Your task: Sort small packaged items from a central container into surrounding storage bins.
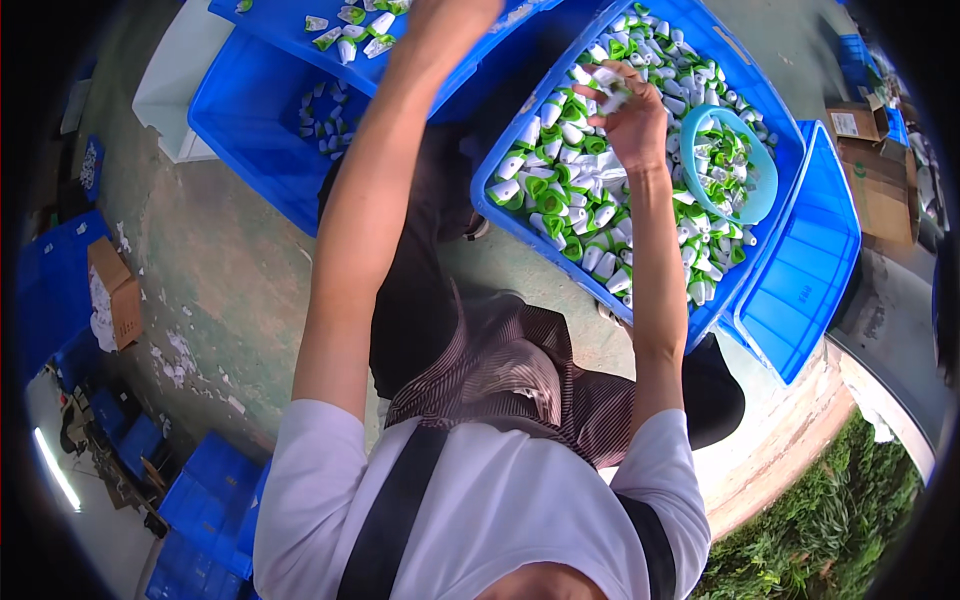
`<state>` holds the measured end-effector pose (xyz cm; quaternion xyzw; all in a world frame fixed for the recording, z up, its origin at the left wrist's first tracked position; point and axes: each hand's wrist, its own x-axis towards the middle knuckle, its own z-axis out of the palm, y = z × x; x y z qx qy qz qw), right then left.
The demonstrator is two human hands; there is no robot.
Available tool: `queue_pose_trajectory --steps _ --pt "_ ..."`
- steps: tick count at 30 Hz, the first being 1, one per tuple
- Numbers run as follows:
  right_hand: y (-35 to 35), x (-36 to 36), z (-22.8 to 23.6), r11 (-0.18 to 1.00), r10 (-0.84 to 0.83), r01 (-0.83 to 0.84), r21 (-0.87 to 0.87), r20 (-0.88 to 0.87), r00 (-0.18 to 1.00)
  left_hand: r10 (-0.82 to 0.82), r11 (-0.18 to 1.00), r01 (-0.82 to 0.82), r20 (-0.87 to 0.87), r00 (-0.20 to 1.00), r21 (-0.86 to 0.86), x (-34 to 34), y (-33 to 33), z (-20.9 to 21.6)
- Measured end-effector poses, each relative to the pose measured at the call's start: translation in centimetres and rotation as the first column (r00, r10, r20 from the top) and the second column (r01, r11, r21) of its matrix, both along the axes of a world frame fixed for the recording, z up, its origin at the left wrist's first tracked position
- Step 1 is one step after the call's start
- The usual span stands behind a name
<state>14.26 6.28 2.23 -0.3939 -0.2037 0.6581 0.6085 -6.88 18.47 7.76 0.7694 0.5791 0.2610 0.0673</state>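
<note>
A blue bin (490, 160) at the right is heaped with small white-and-green plastic parts (560, 200). Over the heap, the fingers of my right hand (637, 122) are curled around a small whitish plastic part (610, 90), smeared by motion. A round turquoise basket (690, 165) rests on the heap to the right of that hand, with clear-and-green pieces in it. My left hand (455, 18) reaches over a raised blue lid or tray (440, 85) at the top; its fingers are cut off by the picture's edge. Several clear-and-green pieces (347, 48) lie on that surface.
Below the raised surface, another blue bin (250, 130) holds some white parts. A blue bin or lid (805, 270) stands right of the full bin. Cardboard boxes (875, 180) are at the far right. More blue bins (205, 500) and a carton (118, 290) stand at the left.
</note>
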Motion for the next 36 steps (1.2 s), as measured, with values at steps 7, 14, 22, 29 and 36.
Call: queue_pose_trajectory --steps 7,14,22,29,36 --pt "2.8 2.1 -11.1 0.987 0.119 0.104 -0.12 0.993 0.012 -0.114 0.988 0.081 0.257 0.96 0.133 1.9 -0.2 0.1" --pt "1.9 1.9 -5.3 0.963 -0.05 0.107 -0.248 0.225 0.973 -0.02 0.753 0.514 0.767 0.641 -0.41 7.7 -2.3 -3.5" --pt "-1.7 0.0 3.4 0.945 -0.315 0.301 0.133 0.623 0.716 0.18 0.383 0.835 0.918 0.352 -0.396 10.2 -6.1 -3.6" --pt "-3.2 2.6 3.0 0.95 -0.303 -0.025 0.312 0.935 0.182 0.059 0.361 0.747 0.813 0.58 -0.559 11.0 -7.4 -3.3" --pt "-5.7 2.9 3.7 0.983 -0.127 0.18 -0.043 0.554 0.823 -0.017 0.374 0.733 0.786 0.619 -0.569 12.5 -10.1 -3.0"
